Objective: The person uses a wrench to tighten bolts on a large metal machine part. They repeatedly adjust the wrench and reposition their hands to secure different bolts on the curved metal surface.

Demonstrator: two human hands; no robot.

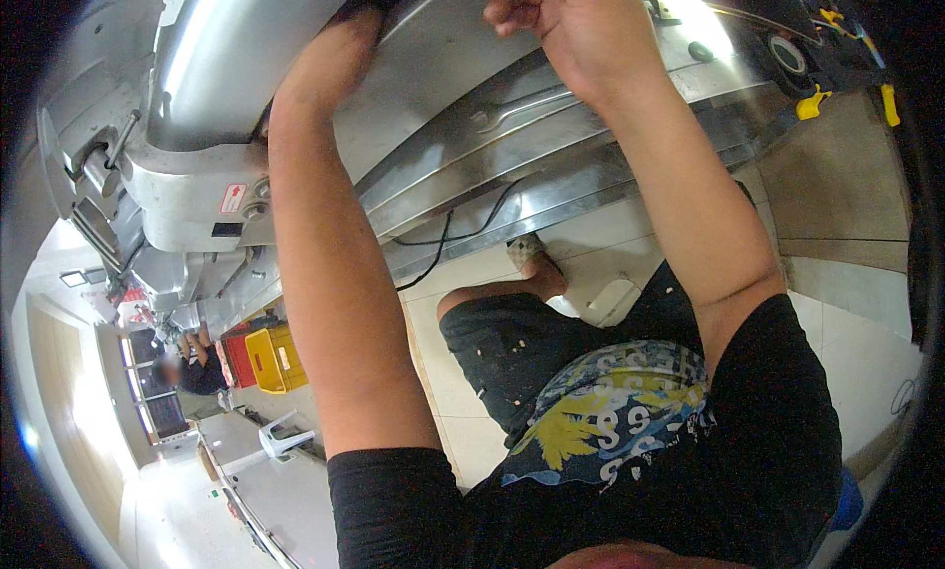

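A large grey machine (202,180) with a smooth rounded housing fills the upper left. My left forearm runs up along it, and my left hand (356,37) reaches into a dark gap beside the housing. Its fingers are out of sight there. My right hand (536,8) is raised at the top edge, palm side showing and fingers curled in, partly cut off by the frame. Whatever it may hold cannot be made out. Below it, on the machine's metal bed, lies a slim silver bar with a rounded end (487,119).
A black cable (448,239) hangs under the bed's front edge. Yellow clips (811,103) and a round ring-shaped part (787,53) sit at the right. Far left are a yellow crate (276,359), a white stool (283,436) and another person (204,372).
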